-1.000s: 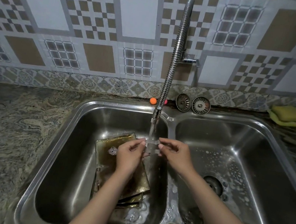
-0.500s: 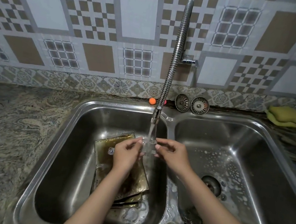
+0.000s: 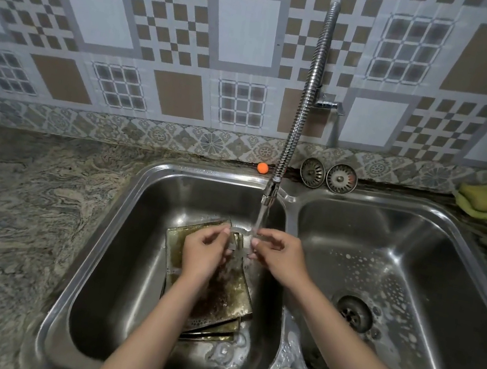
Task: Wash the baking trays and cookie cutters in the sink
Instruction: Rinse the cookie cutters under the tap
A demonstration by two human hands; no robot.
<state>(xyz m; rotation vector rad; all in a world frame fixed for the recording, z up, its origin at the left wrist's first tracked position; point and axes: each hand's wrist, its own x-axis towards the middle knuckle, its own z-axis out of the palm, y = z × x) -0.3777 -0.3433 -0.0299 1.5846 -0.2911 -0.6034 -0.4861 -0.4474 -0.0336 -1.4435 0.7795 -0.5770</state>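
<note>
Cutter [image 3: 240,239], a thin metal band bent into a shape, sits between both hands directly under the stream from the faucet [image 3: 269,193], above the left basin [image 3: 130,246]. The left hand [image 3: 204,253] pinches its left edge with curled fingertips; the right hand [image 3: 279,261] pinches the right edge the same way, thumb underneath. Its exact outline is hard to read through the water.

Judging by its look, it is very light and fairly stiff, though a thin band like this could flex if squeezed across its open middle. Wet metal will be slippery, and the rims may be sharp, so holding it by the flat outer walls at two opposite points, as now, seems the safest hold. Turning it a little at a time should let water reach the inner corners.

Below, the trays [image 3: 218,292] lie stacked and tilted on the basin floor, stained dark brown, not yet clean. They look rigid and heavier, best lifted by an edge.
</note>
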